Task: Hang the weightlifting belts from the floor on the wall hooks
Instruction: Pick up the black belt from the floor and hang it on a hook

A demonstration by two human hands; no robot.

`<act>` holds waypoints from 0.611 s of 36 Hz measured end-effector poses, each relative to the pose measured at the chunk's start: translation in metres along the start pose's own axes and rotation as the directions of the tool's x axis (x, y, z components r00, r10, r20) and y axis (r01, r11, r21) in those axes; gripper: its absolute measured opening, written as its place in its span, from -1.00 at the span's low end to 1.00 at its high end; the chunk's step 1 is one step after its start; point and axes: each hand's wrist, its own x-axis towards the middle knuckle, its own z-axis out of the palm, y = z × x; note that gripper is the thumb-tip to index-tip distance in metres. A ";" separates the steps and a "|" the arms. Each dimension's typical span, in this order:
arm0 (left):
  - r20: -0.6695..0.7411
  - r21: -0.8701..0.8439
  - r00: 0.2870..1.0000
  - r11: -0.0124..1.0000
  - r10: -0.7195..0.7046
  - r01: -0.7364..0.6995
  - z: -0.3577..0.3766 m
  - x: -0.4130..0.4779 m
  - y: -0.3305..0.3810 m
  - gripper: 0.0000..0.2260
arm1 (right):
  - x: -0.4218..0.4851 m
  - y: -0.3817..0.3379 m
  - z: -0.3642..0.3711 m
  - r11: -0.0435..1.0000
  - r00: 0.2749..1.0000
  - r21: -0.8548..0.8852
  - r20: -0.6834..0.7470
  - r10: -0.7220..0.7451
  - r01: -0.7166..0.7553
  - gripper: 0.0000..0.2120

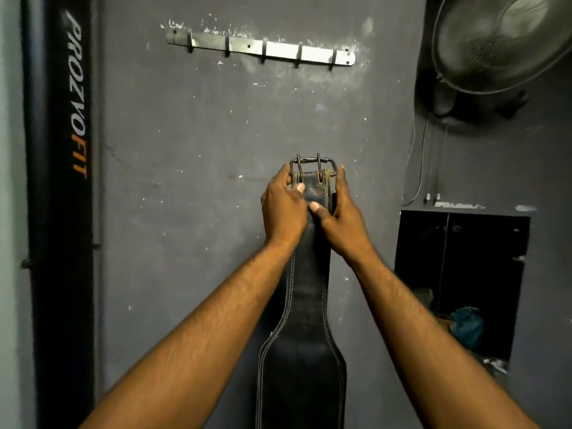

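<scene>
A black leather weightlifting belt (305, 335) with white stitching hangs straight down in front of the grey wall, its rusty two-prong buckle (312, 164) at the top. My left hand (283, 209) grips the belt's upper end from the left, thumb across the leather. From the right, my right hand (337, 215) grips the same end, thumb on the front. High on the wall is a metal hook rail (312, 52) with several bare hooks, well above the buckle.
A wall fan (501, 41) sticks out at the upper right. Below it a dark wall niche (461, 274) holds a blue bundle. A black padded post (62, 212) marked PROZVOFIT stands along the left.
</scene>
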 end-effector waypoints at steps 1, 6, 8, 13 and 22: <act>-0.009 -0.011 1.000 1.000 0.011 -0.011 0.007 0.010 -0.002 -0.65 | 0.011 0.002 0.001 1.000 1.000 0.004 -0.013 -0.006 0.006 -0.19; -0.001 -0.034 0.999 0.998 0.044 -0.044 0.038 0.071 -0.004 -0.65 | 0.080 0.012 -0.008 0.999 1.000 0.038 -0.022 -0.012 0.013 -0.18; 0.015 -0.053 0.997 0.995 0.082 -0.081 0.051 0.099 0.003 -0.67 | 0.114 0.013 -0.018 0.995 1.000 0.100 -0.001 -0.001 0.001 -0.16; 0.045 -0.091 0.992 0.989 0.121 -0.117 0.091 0.177 0.025 -0.61 | 0.193 0.004 -0.046 0.985 0.998 0.157 -0.029 -0.061 0.064 -0.19; 0.018 0.024 0.981 0.981 0.194 -0.195 0.137 0.272 0.045 -0.62 | 0.289 -0.006 -0.065 0.972 0.993 0.203 -0.033 -0.110 0.114 -0.23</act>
